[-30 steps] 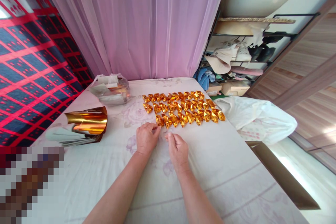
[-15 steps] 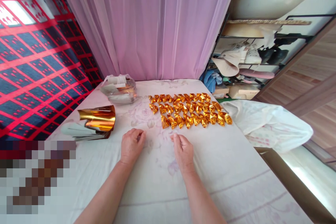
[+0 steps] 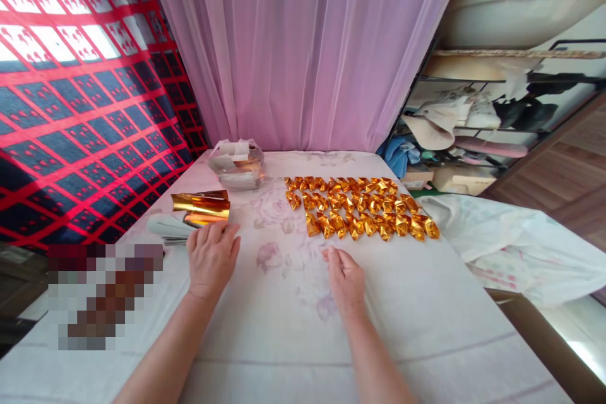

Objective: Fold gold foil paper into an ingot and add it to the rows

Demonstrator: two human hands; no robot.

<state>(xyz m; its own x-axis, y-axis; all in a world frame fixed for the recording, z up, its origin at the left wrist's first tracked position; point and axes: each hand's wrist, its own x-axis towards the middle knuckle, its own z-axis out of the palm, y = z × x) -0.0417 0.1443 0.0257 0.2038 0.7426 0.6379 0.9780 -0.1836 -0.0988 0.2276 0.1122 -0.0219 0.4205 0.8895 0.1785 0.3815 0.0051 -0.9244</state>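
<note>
My left hand (image 3: pixel 212 257) is at the near right edge of a stack of gold foil sheets (image 3: pixel 201 203), which curl over at the top and show white backs at the left. Its fingers are extended and apart; I cannot tell whether the tips touch the sheets. My right hand (image 3: pixel 347 276) rests on the tablecloth with fingers curled in and thumb against the forefinger; nothing shows in it. Just beyond it, several folded gold foil pieces (image 3: pixel 364 202) lie in three rows.
A clear plastic bag (image 3: pixel 238 167) with paper bundles stands at the back left of the cloth-covered table (image 3: pixel 274 322). At the right edge hangs a white plastic bag (image 3: pixel 516 243) above a cardboard box (image 3: pixel 534 328). A purple curtain (image 3: pixel 303 50) closes off the back; a shelf with shoes stands right.
My left hand has moved left to the foil stack and its fingers have opened out. The right hand has stayed in place below the rows. The view has turned a little left.
</note>
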